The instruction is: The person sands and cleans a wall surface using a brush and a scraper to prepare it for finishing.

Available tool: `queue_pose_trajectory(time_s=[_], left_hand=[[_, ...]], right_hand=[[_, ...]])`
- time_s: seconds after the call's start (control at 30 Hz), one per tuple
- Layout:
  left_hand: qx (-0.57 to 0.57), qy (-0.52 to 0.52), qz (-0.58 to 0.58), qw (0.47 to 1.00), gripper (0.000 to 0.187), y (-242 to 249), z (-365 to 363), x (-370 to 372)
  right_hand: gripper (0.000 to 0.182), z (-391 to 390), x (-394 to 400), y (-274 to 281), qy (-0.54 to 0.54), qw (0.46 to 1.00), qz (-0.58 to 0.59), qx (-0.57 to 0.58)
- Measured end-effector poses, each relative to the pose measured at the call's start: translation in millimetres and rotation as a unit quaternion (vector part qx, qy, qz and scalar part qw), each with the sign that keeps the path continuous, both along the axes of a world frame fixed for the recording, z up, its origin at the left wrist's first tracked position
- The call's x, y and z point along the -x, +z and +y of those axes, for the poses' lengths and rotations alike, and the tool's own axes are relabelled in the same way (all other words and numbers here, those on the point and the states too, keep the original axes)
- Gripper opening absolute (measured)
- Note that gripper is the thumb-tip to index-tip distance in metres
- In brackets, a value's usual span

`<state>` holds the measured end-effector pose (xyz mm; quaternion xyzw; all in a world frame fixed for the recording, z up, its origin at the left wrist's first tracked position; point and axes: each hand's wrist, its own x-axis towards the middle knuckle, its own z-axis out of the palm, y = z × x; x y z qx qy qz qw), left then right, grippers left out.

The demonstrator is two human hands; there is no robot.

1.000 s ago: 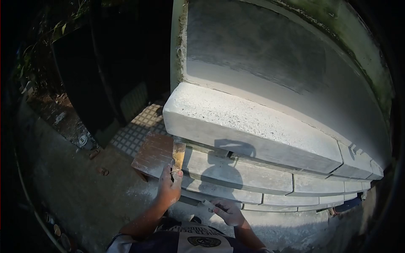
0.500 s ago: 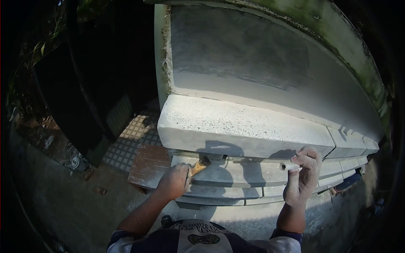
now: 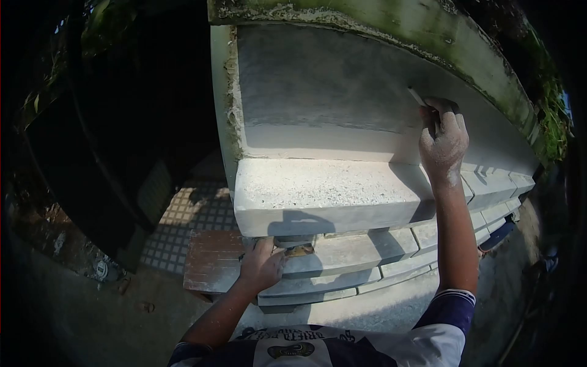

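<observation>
My left hand (image 3: 263,267) is low, beside the concrete steps, closed around a worn tool with a yellow-brown handle (image 3: 299,251). The kind of tool cannot be made out. Dust coats my raised right hand (image 3: 445,137), whose fingers pinch a short, slim white tube (image 3: 416,96). This tube overlaps the grey wall panel (image 3: 330,79), which has a darker, smeared upper part. Below the panel runs a pale ledge (image 3: 324,183) sprinkled with light crumbs. The shadow of my right arm crosses the ledge.
Stepped concrete slabs (image 3: 391,248) curve away to the right under the ledge. A reddish-brown block (image 3: 211,260) stands left of my left hand. Beyond it lies a tiled floor (image 3: 183,220) by a dark opening. A mossy rim (image 3: 391,33) tops the wall.
My right hand has risen from beside the slabs to the wall panel, still holding the white tube. My left hand stays low with its tool, which now points more to the right.
</observation>
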<state>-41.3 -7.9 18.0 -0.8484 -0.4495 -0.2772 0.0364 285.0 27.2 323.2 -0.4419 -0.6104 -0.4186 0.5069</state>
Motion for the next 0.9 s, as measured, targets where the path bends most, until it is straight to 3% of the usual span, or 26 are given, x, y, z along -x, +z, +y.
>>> queue_pose_trajectory(time_s=[0.13, 0.23, 0.33, 0.4, 0.53, 0.77, 0.9], left_hand=[[-0.066, -0.001, 0.009, 0.998, 0.03, -6, 1, -1], [-0.054, 0.001, 0.008, 0.998, 0.03, -5, -1, -2], [-0.08, -0.019, -0.028, 0.996, 0.027, -6, 2, -1], [-0.124, -0.032, -0.06, 0.99, 0.024, -8, 4, -1], [-0.091, -0.016, -0.039, 0.995, 0.022, -1, -1, -1], [-0.082, -0.023, -0.041, 0.996, 0.022, -5, 3, -2], [-0.09, -0.024, -0.037, 0.995, 0.023, -3, 2, -2]], right_hand=[[0.023, 1, 16, -3, 0.032, 0.996, -0.015, 0.081], [0.025, -2, 41, -15, 0.094, 0.973, -0.17, 0.126], [0.025, -2, 42, -19, 0.078, 0.966, -0.229, 0.093], [0.024, 2, 21, -12, 0.031, 0.987, -0.15, 0.038], [0.022, 16, -14, 6, 0.008, 0.999, -0.009, -0.052], [0.023, 2, 29, -22, 0.101, 0.973, -0.192, 0.074], [0.021, 3, -4, -5, -0.01, 0.994, -0.096, 0.046]])
